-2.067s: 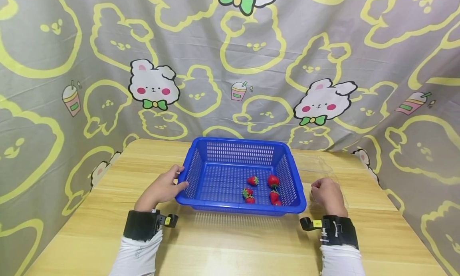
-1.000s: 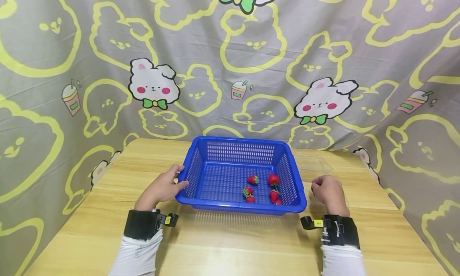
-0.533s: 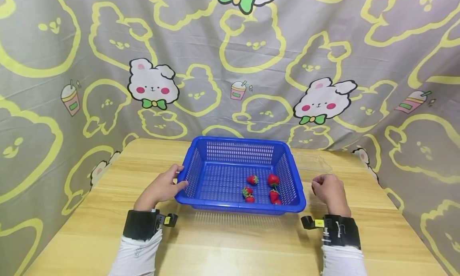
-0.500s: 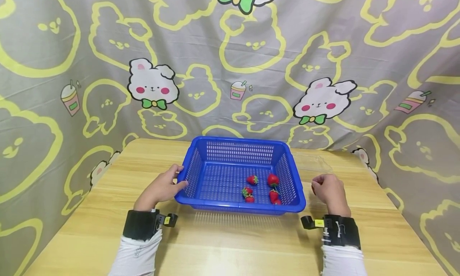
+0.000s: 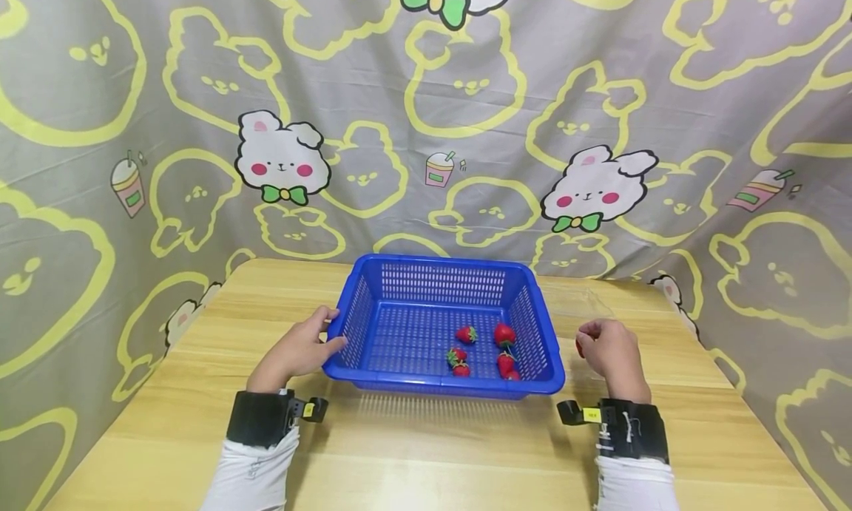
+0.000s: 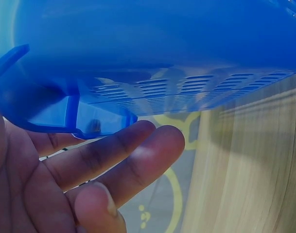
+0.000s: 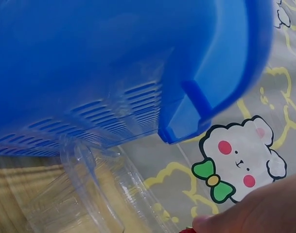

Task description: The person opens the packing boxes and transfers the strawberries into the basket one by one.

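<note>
A blue plastic basket [image 5: 442,384] with slotted walls stands at mid-table, with several strawberries [image 5: 467,334] lying in its right half. My left hand [image 5: 302,348] holds its left rim, thumb on the rim; in the left wrist view, fingers [image 6: 152,155] extend beneath the rim. To the right of the basket, my right hand [image 5: 611,352] pinches another strawberry [image 5: 580,347], mostly hidden by the fingers. A red edge of that strawberry [image 7: 188,230] shows at the thumb in the right wrist view. Beside the right hand is a clear plastic box [image 7: 89,189].
The clear box [image 5: 575,300] is faint against the wooden table [image 5: 426,452], close to the basket's right wall. A patterned grey curtain [image 5: 373,52] hangs behind the table and along both sides.
My right hand has shifted slightly up and away from me over the clear box, and red shows more at its fingertips. The left hand and basket stay in place.
</note>
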The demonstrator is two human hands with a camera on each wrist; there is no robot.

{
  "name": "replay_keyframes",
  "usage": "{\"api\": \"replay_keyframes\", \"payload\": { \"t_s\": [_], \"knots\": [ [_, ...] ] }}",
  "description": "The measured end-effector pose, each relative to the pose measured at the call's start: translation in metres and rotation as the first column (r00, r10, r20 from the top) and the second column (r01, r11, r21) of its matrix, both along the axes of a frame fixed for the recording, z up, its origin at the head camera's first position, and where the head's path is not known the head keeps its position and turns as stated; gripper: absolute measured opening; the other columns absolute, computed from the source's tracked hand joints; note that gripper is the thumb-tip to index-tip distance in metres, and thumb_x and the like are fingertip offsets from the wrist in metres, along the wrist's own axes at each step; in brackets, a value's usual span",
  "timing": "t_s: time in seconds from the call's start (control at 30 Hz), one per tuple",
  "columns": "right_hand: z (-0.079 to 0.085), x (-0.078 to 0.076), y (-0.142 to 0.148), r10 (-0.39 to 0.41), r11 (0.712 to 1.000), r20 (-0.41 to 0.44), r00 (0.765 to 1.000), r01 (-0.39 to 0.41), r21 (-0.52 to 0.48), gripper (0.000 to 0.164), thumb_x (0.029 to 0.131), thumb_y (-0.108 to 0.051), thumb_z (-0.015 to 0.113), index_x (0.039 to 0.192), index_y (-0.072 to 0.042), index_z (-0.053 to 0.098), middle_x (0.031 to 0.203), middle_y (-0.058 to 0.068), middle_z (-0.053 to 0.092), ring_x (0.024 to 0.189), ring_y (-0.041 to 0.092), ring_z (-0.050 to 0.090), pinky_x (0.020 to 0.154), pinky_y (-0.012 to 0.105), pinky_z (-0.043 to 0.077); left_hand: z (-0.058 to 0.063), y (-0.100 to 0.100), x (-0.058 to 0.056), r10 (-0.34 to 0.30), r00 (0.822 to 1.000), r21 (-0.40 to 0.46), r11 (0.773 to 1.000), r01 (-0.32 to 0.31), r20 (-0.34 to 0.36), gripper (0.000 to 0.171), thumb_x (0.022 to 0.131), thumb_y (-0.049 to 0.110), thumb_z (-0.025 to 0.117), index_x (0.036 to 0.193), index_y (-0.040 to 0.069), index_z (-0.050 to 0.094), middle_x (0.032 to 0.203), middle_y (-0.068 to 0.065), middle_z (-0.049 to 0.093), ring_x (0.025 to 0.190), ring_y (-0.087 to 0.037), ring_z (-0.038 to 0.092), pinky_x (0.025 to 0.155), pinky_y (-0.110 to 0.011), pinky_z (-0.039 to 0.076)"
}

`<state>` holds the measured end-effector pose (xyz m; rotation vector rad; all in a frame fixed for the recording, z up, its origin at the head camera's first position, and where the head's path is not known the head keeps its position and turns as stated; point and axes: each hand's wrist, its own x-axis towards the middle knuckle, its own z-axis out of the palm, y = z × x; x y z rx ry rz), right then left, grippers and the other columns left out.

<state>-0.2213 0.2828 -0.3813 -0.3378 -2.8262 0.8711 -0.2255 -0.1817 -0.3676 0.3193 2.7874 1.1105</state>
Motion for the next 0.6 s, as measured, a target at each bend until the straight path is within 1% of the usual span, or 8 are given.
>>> {"api": "replay_keyframes", "payload": {
  "t_s": [0.17,0.4,0.6],
  "knots": [
    [0.003,0.0014,-0.0002,0.01,1.0,-0.011,1.0,-0.01,0.001,0.021,0.092,-0.013,0.057,0.101,0.005,0.064,0.098,0.028,0.067,0.081,0.037,0.061,0.063,0.045,0.052,0.0001,0.0,0.0,-0.003,1.0,0.002,1.0,0.003,-0.001,0.047,0.095,0.017,0.056,0.133,-0.003,0.037,0.13,-0.035,0.05,0.114,-0.047,0.053,0.092,-0.063,0.046],
    [0.007,0.0036,-0.0018,0.017,1.0,-0.032,0.999,-0.016,0.002,0.02,0.091,-0.012,0.058,0.1,0.005,0.064,0.097,0.029,0.067,0.081,0.038,0.061,0.064,0.047,0.051,0.0008,0.0,0.0004,-0.004,1.0,0.005,1.0,0.004,0.001,0.047,0.095,0.017,0.056,0.133,-0.003,0.037,0.131,-0.036,0.049,0.115,-0.048,0.051,0.092,-0.063,0.046],
    [0.0091,0.0037,-0.0023,0.02,1.0,-0.038,0.999,-0.019,0.003,0.022,0.092,-0.014,0.057,0.101,0.004,0.064,0.101,0.03,0.066,0.083,0.038,0.061,0.067,0.048,0.052,0.0004,0.0,0.0,-0.001,1.0,0.008,1.0,0.001,0.003,0.046,0.095,0.017,0.056,0.132,-0.003,0.037,0.131,-0.035,0.049,0.114,-0.047,0.052,0.091,-0.063,0.047]
  ]
}}
